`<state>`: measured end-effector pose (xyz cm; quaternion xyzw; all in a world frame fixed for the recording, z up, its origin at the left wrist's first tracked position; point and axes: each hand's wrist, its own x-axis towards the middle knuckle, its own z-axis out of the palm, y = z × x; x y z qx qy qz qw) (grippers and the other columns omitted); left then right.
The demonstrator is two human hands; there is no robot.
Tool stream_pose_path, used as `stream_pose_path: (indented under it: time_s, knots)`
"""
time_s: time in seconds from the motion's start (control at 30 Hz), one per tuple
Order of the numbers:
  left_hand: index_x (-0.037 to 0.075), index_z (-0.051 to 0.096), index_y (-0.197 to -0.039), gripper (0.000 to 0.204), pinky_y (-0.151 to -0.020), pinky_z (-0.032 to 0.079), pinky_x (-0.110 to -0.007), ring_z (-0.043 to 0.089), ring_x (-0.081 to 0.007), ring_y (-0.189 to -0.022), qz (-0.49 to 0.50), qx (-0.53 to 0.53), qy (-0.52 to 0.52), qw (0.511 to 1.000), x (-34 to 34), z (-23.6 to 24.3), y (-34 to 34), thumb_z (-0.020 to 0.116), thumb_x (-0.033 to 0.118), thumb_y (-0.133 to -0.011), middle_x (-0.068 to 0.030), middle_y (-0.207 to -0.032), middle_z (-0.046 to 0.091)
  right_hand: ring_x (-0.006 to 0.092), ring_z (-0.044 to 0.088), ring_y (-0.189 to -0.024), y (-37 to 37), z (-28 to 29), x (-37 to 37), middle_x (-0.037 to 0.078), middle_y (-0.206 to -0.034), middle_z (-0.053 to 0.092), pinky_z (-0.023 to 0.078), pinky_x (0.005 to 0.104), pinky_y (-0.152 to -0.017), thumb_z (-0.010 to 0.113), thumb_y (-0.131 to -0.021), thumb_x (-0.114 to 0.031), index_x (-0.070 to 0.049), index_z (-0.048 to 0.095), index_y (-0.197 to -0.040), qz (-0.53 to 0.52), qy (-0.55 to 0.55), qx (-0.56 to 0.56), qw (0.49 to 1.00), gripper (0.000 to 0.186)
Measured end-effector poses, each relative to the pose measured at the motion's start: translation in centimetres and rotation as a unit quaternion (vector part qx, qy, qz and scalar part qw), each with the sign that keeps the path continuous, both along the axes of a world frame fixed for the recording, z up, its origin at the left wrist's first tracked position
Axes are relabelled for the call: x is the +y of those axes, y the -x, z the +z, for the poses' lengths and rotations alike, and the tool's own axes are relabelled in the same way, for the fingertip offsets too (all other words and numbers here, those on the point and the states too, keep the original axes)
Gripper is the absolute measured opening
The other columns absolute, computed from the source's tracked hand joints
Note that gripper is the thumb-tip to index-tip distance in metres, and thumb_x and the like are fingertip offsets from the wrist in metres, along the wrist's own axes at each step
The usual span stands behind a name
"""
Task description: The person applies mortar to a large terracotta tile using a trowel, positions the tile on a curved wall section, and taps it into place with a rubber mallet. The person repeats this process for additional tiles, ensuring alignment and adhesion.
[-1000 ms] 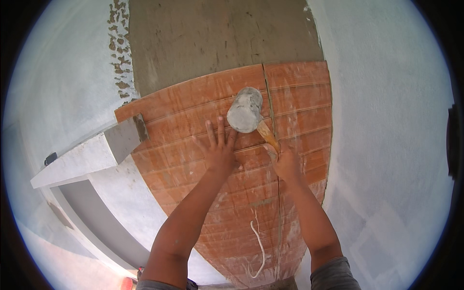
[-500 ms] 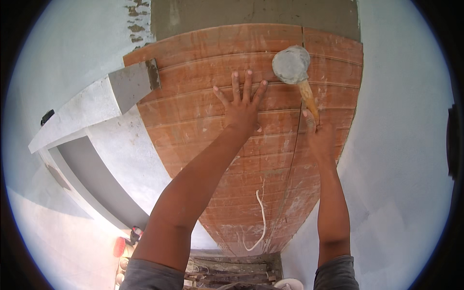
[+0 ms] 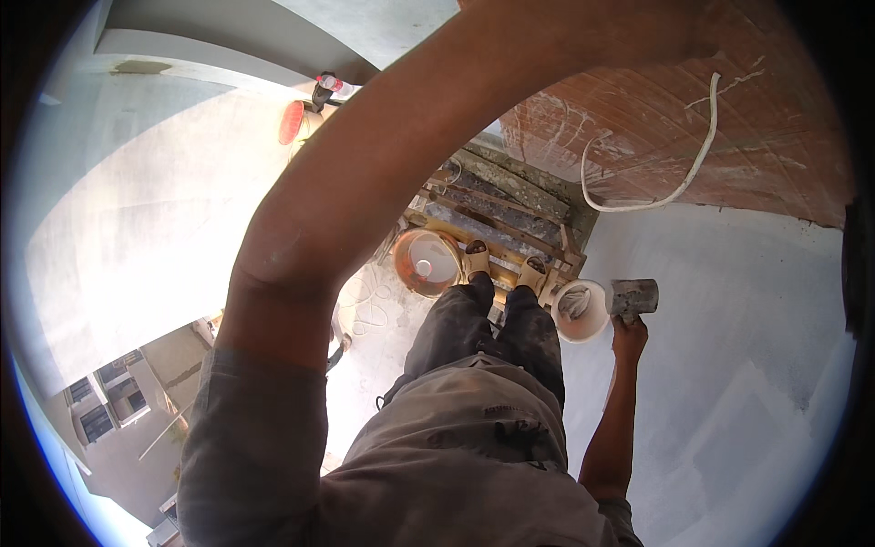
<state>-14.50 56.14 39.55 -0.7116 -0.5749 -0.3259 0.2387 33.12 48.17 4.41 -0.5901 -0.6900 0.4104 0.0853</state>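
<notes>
My right hand (image 3: 629, 335) is low on the right, its fingers closed around a mallet whose grey, mortar-stained head (image 3: 633, 297) sits just above the fist. Most of the mallet's handle is hidden in the grip. My left arm stretches up across the view to reddish-brown wood-look tiles (image 3: 775, 128), and my left hand (image 3: 670, 32) is dim against them at the top edge. Its fingers cannot be made out. A white cable (image 3: 702, 155) hangs in a loop from the tiled surface below that hand.
My sandalled feet stand on wooden planks (image 3: 510, 232). Beside them are an orange bucket (image 3: 401, 260) on the left and a white bucket (image 3: 597, 324) on the right, near the mallet. A pale plastered wall (image 3: 729, 365) runs along the right; buildings (image 3: 118, 401) show at lower left.
The view has tipped downward, bringing my body, feet and buckets in. My right hand has dropped away from the tiles with the mallet. My left hand, earlier spread on the tiles, now shows unclearly.
</notes>
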Motion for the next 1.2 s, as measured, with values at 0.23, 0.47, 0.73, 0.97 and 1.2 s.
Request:
stream_pose_path:
  time_s: [0.23,0.47,0.73,0.97,1.2]
  knots:
    - [-0.003,0.046,-0.143,0.074,-0.113,0.037,-0.045,0.043,-0.0418,-0.138,0.315,-0.45,0.587,0.595,-37.8,-38.0,-2.9,0.075,0.032,-0.083,-0.0281,-0.146,0.046,0.0165,0.042,-0.04,-15.9,-2.0,-17.1,0.002,-0.056,0.043,0.042,0.0421,-0.042,0.073,-0.084,-0.012,-0.011,0.054,-0.077,-0.252,0.521,-0.346,0.738,0.019]
    - [-0.006,0.064,-0.117,0.055,-0.094,0.049,-0.041,0.065,-0.0353,-0.111,0.239,-0.618,0.563,0.494,-36.0,-42.1,-11.4,0.073,0.04,-0.089,-0.0242,-0.115,0.066,0.0141,0.046,-0.039,-7.9,-3.0,-9.0,0.001,-0.053,0.045,0.041,0.0356,-0.037,0.074,-0.084,-0.018,-0.01,0.049,-0.066,-0.138,0.537,-0.35,0.755,0.032]
    - [-0.003,0.056,-0.126,0.055,-0.1,0.047,-0.041,0.061,-0.0305,-0.118,0.041,-0.926,0.375,-0.019,-29.5,-52.5,-26.6,0.063,0.044,-0.097,-0.0168,-0.127,0.064,0.025,0.069,-0.066,13.8,-10.3,-5.7,0.013,-0.083,0.067,0.058,0.0365,-0.06,0.065,-0.096,-0.034,0.006,0.061,-0.109,0.144,0.66,-0.161,0.719,0.043]
    - [-0.012,0.046,-0.134,0.058,-0.113,0.039,-0.047,0.058,-0.0325,-0.124,0.257,-0.96,0.062,-0.095,-34.2,-58.4,-22.5,0.053,0.035,-0.101,-0.0249,-0.136,0.057,0.0156,0.063,-0.07,-0.1,-32.5,-4.6,0.01,-0.089,0.066,0.054,0.0309,-0.062,0.066,-0.094,-0.018,0.007,0.061,-0.11,0.032,0.506,-0.217,0.834,0.03]
    - [-0.013,0.051,-0.129,0.049,-0.111,0.042,-0.047,0.059,-0.0387,-0.123,0.319,-0.927,0.132,-0.149,-38.2,-60.3,-25.1,0.044,0.029,-0.104,-0.0275,-0.134,0.058,0.0204,0.064,-0.081,-8.3,-55.3,-6.4,0.013,-0.1,0.068,0.052,0.0333,-0.072,0.069,-0.088,-0.011,0.001,0.057,-0.124,0.148,0.299,-0.345,0.877,0.04]
